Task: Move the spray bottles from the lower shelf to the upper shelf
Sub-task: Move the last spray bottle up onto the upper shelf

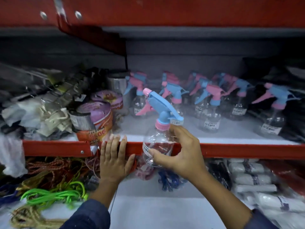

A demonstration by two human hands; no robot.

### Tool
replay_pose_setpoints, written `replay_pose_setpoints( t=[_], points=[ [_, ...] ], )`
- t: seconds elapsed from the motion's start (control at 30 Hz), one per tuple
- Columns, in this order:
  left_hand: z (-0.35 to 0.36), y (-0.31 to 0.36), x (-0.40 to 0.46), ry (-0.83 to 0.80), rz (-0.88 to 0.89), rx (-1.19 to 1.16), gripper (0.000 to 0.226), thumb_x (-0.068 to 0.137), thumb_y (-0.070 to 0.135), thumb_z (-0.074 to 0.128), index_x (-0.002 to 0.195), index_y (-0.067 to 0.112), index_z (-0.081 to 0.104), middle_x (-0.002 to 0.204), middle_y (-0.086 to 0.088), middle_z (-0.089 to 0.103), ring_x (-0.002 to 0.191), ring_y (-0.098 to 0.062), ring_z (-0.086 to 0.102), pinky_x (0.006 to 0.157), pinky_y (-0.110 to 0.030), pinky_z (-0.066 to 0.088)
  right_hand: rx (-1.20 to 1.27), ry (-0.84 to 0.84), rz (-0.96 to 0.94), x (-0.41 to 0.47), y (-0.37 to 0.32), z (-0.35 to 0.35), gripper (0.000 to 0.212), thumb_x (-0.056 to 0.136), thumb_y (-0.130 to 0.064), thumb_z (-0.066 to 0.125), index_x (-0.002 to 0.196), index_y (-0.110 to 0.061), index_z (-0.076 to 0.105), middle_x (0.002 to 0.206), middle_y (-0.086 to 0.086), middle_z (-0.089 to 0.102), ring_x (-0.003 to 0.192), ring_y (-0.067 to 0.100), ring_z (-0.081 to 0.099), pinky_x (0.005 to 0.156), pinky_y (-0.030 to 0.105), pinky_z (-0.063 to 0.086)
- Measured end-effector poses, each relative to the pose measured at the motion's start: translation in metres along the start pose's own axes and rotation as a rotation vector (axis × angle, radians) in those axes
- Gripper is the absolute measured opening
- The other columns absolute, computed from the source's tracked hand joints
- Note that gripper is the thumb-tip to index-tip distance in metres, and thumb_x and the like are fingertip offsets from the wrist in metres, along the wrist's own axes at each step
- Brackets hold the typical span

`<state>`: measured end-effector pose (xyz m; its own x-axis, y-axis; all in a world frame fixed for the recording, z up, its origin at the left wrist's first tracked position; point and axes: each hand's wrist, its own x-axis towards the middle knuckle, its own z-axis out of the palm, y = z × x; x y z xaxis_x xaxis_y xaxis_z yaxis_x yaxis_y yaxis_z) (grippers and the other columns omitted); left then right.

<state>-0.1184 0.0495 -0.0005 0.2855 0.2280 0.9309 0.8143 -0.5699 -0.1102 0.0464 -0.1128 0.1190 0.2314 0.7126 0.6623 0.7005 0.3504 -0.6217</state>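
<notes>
My right hand [183, 151] grips a clear spray bottle [156, 142] with a blue trigger head and pink collar, held upright in front of the red edge of the upper shelf [239, 150]. My left hand [113, 157] lies flat with fingers spread against that red edge, just left of the bottle. Several more clear spray bottles [209, 104] with pink and blue heads stand on the upper shelf's white surface behind. The lower shelf [148, 204] is the white surface below my arms.
Tape rolls [100, 111] and bagged goods crowd the upper shelf's left side; black bags sit at its far right. On the lower shelf lie coloured cords [54, 194] at left and white packets [254, 177] at right. A red beam [181, 10] runs overhead.
</notes>
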Motion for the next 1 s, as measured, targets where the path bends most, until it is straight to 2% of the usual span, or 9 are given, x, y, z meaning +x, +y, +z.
replay_pose_setpoints(
  t=[0.13,0.23,0.43,0.5,0.57,0.8,0.9,1.0],
  points=[
    [0.001,-0.001,0.0,0.011,0.007,-0.005,0.055,0.098,0.047,0.031,0.141,0.013,0.03,0.134,-0.018,0.041,0.134,-0.032,0.028,0.12,-0.043,0.012,0.034,0.014,0.038,0.033,-0.002,0.011,0.05,0.061,-0.052,0.077,0.105,-0.036,0.06,0.092,-0.019,0.062,0.088,0.001,0.059,0.077,0.011,0.045],
    [0.001,-0.001,0.0,0.008,0.001,-0.015,0.055,0.098,0.049,0.03,0.14,0.013,0.03,0.133,-0.016,0.042,0.133,-0.03,0.028,0.12,-0.042,0.012,0.019,-0.007,0.077,0.057,0.004,0.025,0.042,0.061,-0.057,0.076,0.096,-0.044,0.055,0.092,-0.014,0.063,0.085,0.001,0.059,0.075,0.012,0.046],
    [0.002,-0.001,0.0,0.002,-0.018,-0.025,0.054,0.098,0.051,0.026,0.139,0.015,0.03,0.129,-0.013,0.043,0.13,-0.026,0.027,0.12,-0.04,0.009,-0.052,-0.099,0.161,0.09,0.028,0.056,0.052,0.065,-0.066,0.07,0.103,-0.031,0.06,0.095,-0.006,0.066,0.088,0.01,0.06,0.079,0.035,0.053],
    [0.003,-0.002,0.0,0.01,-0.016,-0.027,0.054,0.098,0.051,0.026,0.139,0.015,0.03,0.129,-0.012,0.043,0.13,-0.025,0.027,0.12,-0.04,0.009,-0.083,-0.142,0.199,0.098,0.034,0.065,0.057,0.066,-0.067,0.068,0.106,-0.028,0.058,0.098,-0.004,0.065,0.09,0.014,0.06,0.079,0.034,0.052],
    [0.003,-0.002,-0.001,0.017,-0.016,-0.025,0.054,0.098,0.051,0.027,0.139,0.015,0.03,0.128,-0.012,0.043,0.13,-0.025,0.027,0.12,-0.039,0.009,-0.082,-0.191,0.22,0.104,0.037,0.071,0.064,0.068,-0.065,0.068,0.116,-0.025,0.056,0.11,-0.002,0.063,0.101,0.017,0.059,0.082,0.031,0.05],
    [0.005,-0.003,-0.001,0.024,-0.01,-0.016,0.054,0.098,0.051,0.026,0.139,0.016,0.029,0.128,-0.011,0.043,0.13,-0.024,0.027,0.12,-0.039,0.008,-0.134,-0.288,0.259,0.114,0.041,0.078,0.071,0.074,-0.06,0.067,0.131,-0.021,0.047,0.131,0.003,0.055,0.117,0.022,0.054,0.092,0.036,0.048],
    [0.005,-0.003,-0.002,0.025,-0.008,-0.017,0.055,0.097,0.051,0.027,0.139,0.016,0.029,0.129,-0.011,0.043,0.13,-0.024,0.027,0.12,-0.039,0.008,-0.173,-0.236,0.249,0.112,0.035,0.076,0.079,0.07,-0.062,0.07,0.134,-0.025,0.043,0.134,-0.001,0.054,0.12,0.021,0.053,0.092,0.033,0.047],
    [0.006,-0.003,-0.002,0.019,-0.012,-0.016,0.055,0.097,0.052,0.027,0.139,0.016,0.029,0.129,-0.011,0.043,0.131,-0.025,0.027,0.12,-0.039,0.009,-0.318,-0.087,0.161,0.107,0.025,0.076,0.083,0.064,-0.07,0.068,0.131,-0.026,0.045,0.129,-0.002,0.057,0.113,0.02,0.057,0.083,0.031,0.05]
  ],
)
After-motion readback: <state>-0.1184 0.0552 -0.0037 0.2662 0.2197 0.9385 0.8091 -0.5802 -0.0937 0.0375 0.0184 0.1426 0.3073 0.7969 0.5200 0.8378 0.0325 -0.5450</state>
